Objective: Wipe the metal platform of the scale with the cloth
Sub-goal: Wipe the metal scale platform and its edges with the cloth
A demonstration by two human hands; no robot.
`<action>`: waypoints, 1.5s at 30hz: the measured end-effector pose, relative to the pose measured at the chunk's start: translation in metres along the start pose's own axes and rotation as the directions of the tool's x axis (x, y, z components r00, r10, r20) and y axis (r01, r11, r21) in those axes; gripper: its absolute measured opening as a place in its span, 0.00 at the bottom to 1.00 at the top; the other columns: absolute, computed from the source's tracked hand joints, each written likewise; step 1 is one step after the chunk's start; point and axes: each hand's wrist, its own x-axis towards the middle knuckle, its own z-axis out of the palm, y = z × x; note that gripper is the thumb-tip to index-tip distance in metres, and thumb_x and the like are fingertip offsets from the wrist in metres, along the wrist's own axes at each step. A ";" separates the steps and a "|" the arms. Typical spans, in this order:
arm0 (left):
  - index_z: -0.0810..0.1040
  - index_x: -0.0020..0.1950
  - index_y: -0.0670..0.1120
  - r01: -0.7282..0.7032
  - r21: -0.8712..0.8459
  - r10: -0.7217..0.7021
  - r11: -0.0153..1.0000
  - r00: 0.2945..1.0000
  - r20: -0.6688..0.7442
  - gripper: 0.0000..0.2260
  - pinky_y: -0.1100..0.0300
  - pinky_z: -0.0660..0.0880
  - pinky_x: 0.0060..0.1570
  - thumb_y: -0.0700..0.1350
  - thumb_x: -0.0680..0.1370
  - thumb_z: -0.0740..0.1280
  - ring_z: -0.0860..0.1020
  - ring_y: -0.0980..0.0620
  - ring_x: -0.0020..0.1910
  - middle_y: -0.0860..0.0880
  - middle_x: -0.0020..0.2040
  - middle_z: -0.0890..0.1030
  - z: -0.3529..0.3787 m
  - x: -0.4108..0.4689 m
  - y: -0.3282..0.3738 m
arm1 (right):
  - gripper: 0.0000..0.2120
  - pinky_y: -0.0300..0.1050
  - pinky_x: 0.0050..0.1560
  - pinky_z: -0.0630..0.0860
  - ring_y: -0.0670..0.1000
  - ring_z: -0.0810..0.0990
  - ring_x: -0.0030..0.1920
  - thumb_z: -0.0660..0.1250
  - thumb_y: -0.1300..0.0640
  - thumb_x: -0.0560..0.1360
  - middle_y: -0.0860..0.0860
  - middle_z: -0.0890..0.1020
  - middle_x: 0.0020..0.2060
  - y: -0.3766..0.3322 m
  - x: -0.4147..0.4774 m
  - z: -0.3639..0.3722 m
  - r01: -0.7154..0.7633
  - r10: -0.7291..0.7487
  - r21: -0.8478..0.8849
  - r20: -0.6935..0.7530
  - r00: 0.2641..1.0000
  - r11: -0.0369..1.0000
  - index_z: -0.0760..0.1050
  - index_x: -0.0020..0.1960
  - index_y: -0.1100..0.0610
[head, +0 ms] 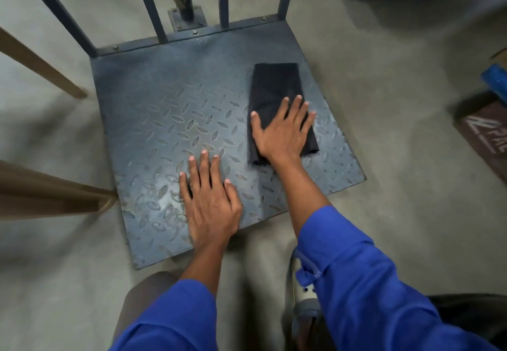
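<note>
Right hand (282, 133) presses flat, fingers straight, on folded black cloth (274, 87) near platform (164, 109) right edge; left hand (211, 202) rests open near its front edge.

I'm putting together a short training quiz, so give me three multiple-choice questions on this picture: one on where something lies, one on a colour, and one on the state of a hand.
1. Where on the scale platform does the cloth lie?
A) On its right part
B) On its left part
C) Off it, on the floor

2. What colour is the cloth?
A) White
B) Black
C) Yellow

3. How is the left hand?
A) Flat on the bare platform, fingers straight
B) Gripping the cloth
C) Lifted clear, in a fist

Answers:
1 A: the folded cloth sits on the platform's right part, under the flat right hand.
2 B: it is plainly black against the grey-blue metal.
3 A: its palm and straight fingers rest on the patterned metal, apart from the cloth.
</note>
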 end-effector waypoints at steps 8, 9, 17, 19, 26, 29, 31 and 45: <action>0.60 0.84 0.48 0.025 0.014 -0.025 1.000 0.999 0.032 0.29 0.40 0.51 0.83 0.52 0.83 0.57 0.48 0.47 0.86 0.49 0.87 0.54 0.002 0.001 0.000 | 0.34 0.66 0.82 0.43 0.59 0.43 0.84 0.45 0.32 0.83 0.53 0.46 0.85 -0.016 0.052 0.010 0.216 -0.215 0.073 -0.015 0.976 0.974 0.50 0.85 0.44; 0.60 0.84 0.48 0.028 0.010 -0.028 1.000 0.999 0.039 0.29 0.41 0.51 0.83 0.52 0.83 0.57 0.47 0.47 0.86 0.49 0.87 0.54 0.001 0.001 -0.001 | 0.35 0.65 0.82 0.39 0.58 0.40 0.84 0.43 0.28 0.81 0.52 0.45 0.85 -0.017 0.056 0.009 0.212 -0.214 0.060 0.033 0.976 0.975 0.49 0.85 0.41; 0.58 0.85 0.49 0.020 0.017 -0.021 1.000 0.997 0.074 0.29 0.40 0.50 0.82 0.54 0.84 0.53 0.45 0.46 0.86 0.48 0.87 0.51 0.000 0.003 -0.001 | 0.30 0.66 0.82 0.45 0.58 0.44 0.85 0.45 0.38 0.85 0.52 0.50 0.85 -0.029 0.099 0.011 0.169 -0.169 0.034 -0.001 0.986 0.985 0.50 0.85 0.44; 0.58 0.85 0.49 0.025 0.018 -0.026 1.000 0.997 0.075 0.29 0.40 0.50 0.82 0.54 0.84 0.53 0.45 0.47 0.86 0.49 0.87 0.51 0.000 0.003 -0.002 | 0.29 0.66 0.81 0.44 0.58 0.43 0.85 0.45 0.40 0.85 0.51 0.49 0.85 -0.040 0.102 0.009 0.121 -0.121 0.055 0.011 0.993 0.991 0.50 0.85 0.43; 0.60 0.84 0.47 0.026 0.010 -0.027 1.000 0.998 0.052 0.29 0.39 0.51 0.82 0.52 0.83 0.57 0.46 0.46 0.86 0.48 0.87 0.53 0.002 0.002 -0.002 | 0.26 0.61 0.82 0.50 0.54 0.50 0.85 0.49 0.43 0.86 0.48 0.57 0.84 -0.056 0.005 0.009 0.643 -0.646 0.061 0.037 0.763 0.763 0.56 0.84 0.44; 0.60 0.84 0.48 0.023 0.012 -0.024 1.000 0.999 0.048 0.29 0.38 0.51 0.82 0.52 0.83 0.57 0.46 0.46 0.86 0.48 0.87 0.53 0.001 0.002 -0.001 | 0.26 0.60 0.83 0.51 0.53 0.50 0.85 0.49 0.43 0.86 0.47 0.57 0.84 -0.019 0.008 0.006 0.603 -0.604 0.046 0.014 0.797 0.797 0.56 0.84 0.44; 0.59 0.84 0.48 0.019 0.012 -0.019 1.000 0.999 0.045 0.29 0.39 0.51 0.82 0.53 0.83 0.56 0.46 0.46 0.86 0.48 0.87 0.53 0.001 0.003 0.000 | 0.26 0.60 0.83 0.50 0.53 0.49 0.85 0.48 0.42 0.86 0.47 0.56 0.84 0.004 0.021 0.002 0.514 -0.515 0.031 0.003 0.857 0.857 0.55 0.84 0.43; 0.63 0.82 0.45 0.037 0.044 -0.038 0.998 0.998 0.041 0.29 0.39 0.53 0.82 0.53 0.82 0.57 0.52 0.43 0.85 0.45 0.85 0.58 -0.003 0.006 0.004 | 0.28 0.62 0.83 0.47 0.53 0.46 0.85 0.46 0.42 0.85 0.47 0.53 0.85 0.009 0.028 -0.002 0.386 -0.390 0.070 0.046 0.920 0.920 0.53 0.84 0.43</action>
